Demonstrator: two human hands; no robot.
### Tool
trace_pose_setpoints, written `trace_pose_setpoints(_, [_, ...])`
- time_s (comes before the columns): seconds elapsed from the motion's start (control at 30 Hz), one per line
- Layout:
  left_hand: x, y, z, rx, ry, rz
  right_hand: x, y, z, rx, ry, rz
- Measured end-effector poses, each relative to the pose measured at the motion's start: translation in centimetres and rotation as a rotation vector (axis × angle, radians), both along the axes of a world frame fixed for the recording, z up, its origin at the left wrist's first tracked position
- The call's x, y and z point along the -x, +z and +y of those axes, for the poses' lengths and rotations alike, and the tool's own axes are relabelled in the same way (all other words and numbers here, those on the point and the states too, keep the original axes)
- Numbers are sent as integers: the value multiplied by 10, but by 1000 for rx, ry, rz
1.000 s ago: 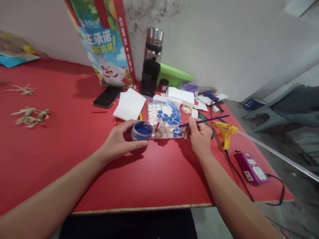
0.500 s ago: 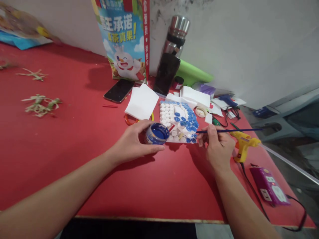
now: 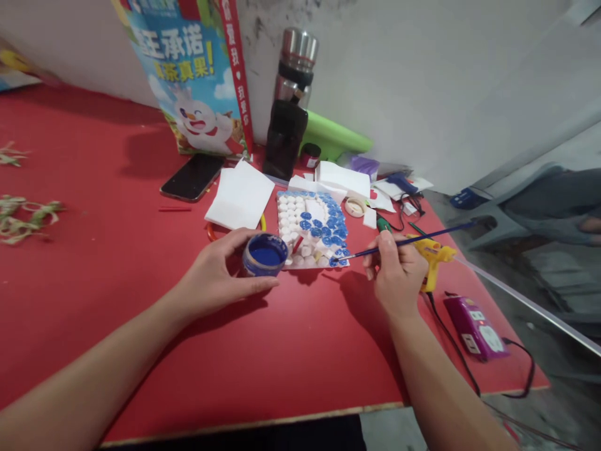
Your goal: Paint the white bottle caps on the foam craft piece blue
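My left hand [image 3: 213, 272] is wrapped round an open jar of blue paint [image 3: 265, 253], held above the red table. Between thumb and fingers, my right hand [image 3: 398, 270] pinches a thin dark blue paintbrush [image 3: 413, 238]. The brush tip is at the lower right part of a board [image 3: 295, 264] covered with small round pieces. Pieces along the board's top and right side are blue, while those on the left and lower part are white. A pale curved shape sits near the board's middle, with blue rounds beside it.
Behind the board are white papers [image 3: 240, 194], a tape roll [image 3: 355, 207], a phone [image 3: 192, 178], a steel bottle [image 3: 299, 56] and a printed bag [image 3: 197, 94]. To the right lie a yellow glue gun [image 3: 432, 257] and a purple power box [image 3: 475, 328]. A person sits beyond the table.
The view has shifted right. The brush tip has come down to the lower right of the board, and the brush now slants more. The jar stays in my left hand.
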State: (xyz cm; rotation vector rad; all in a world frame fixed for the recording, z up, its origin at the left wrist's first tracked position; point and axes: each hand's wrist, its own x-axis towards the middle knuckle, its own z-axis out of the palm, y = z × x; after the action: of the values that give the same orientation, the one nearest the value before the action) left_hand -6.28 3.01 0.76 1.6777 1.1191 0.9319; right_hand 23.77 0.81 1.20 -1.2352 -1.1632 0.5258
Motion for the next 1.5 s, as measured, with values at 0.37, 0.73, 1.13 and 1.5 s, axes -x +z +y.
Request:
trace_pose_setpoints(0.37, [0,-3,2,-5,5,27,2,-7,-3,17,58,-169])
trace_pose_setpoints(0.73, [-1,-1,2,-25,19,40,5,-1,-2,41,69,-219])
trace_pose_setpoints(1.13, [-2,1,2,-20,24,40,-1,-2,3,40,23,-191])
trace_pose_setpoints(1.5, [0,-2,3,-22,21,50,0,-2,2,52,39,-197])
